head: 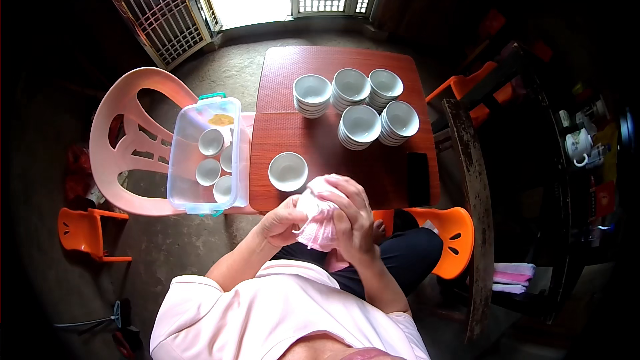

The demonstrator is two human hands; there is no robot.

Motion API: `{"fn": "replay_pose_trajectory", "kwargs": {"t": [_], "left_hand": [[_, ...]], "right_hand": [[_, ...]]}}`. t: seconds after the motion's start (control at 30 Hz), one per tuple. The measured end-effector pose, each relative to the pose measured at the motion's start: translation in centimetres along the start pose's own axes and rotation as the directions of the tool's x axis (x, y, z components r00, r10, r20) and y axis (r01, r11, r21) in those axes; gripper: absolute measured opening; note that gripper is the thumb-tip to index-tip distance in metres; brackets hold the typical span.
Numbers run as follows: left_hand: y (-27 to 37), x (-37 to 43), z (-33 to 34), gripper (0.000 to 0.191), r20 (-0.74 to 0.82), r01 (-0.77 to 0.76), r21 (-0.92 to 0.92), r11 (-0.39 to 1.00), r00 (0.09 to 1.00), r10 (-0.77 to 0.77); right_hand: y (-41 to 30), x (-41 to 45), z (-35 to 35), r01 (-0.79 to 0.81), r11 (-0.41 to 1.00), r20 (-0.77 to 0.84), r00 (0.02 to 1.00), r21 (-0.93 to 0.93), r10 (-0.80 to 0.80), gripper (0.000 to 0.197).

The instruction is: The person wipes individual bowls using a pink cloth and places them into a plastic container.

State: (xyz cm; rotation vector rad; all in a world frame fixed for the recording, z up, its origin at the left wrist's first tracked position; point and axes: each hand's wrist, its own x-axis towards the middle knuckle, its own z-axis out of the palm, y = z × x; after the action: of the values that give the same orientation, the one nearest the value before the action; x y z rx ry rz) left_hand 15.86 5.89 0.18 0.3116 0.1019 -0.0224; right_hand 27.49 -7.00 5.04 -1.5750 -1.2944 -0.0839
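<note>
A pink cloth point(320, 222) is bunched between my two hands, just off the near edge of the table. My left hand point(284, 221) grips its left side, and my right hand point(354, 215) is wrapped over its top and right side. Whether something lies inside the cloth cannot be seen. Just beyond my left hand, a single white bowl point(288, 172) stands upright on the red-brown table point(280, 130). Several stacks of white bowls, such as the near stack point(360, 124), stand farther back. Some white bowls point(208, 172) lie in a clear plastic box point(179, 170) to the left.
The box rests on a pink plastic chair point(107, 155). A black flat object point(418, 180) lies at the table's right edge. Orange chairs point(457, 245) stand nearby, and a worn wooden bench point(472, 200) runs along the right. Folded towels point(512, 277) lie beyond it.
</note>
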Motion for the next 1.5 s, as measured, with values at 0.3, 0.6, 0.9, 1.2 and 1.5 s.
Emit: {"fn": "replay_pose_trajectory", "kwargs": {"t": [0.3, 0.6, 0.9, 1.2, 1.5], "left_hand": [[-0.3, 0.1, 2.0, 0.041, -0.039, -0.094, 0.321, 0.942, 0.993, 0.112], [1.3, -0.7, 2.6, 0.029, 0.002, 0.027, 0.397, 0.918, 1.000, -0.030], [0.4, 0.2, 2.9, 0.021, 0.006, -0.120, 0.595, 0.795, 0.989, 0.145], [-0.1, 0.9, 2.7, 0.028, 0.073, -0.264, 0.820, 0.508, 0.928, 0.365], [0.7, 0.2, 4.9, 0.021, 0.116, -0.132, 0.980, 0.146, 0.986, 0.117]], "right_hand": [[0.5, -0.3, 0.7, -0.518, 0.378, 0.173, 0.735, 0.767, 0.656, 0.026], [0.5, 0.6, -0.8, -0.477, 0.643, 0.258, 0.875, 0.599, 0.409, 0.031], [2.2, -1.8, 2.9, -0.291, 0.101, 0.146, 0.714, 0.951, 0.685, 0.038], [-1.7, 0.2, 0.2, 0.086, 0.969, 0.163, 0.985, -0.231, -0.049, 0.024], [2.2, -0.8, 0.5, -0.253, 0.939, -0.008, 0.965, 0.233, 0.262, 0.031]]}}
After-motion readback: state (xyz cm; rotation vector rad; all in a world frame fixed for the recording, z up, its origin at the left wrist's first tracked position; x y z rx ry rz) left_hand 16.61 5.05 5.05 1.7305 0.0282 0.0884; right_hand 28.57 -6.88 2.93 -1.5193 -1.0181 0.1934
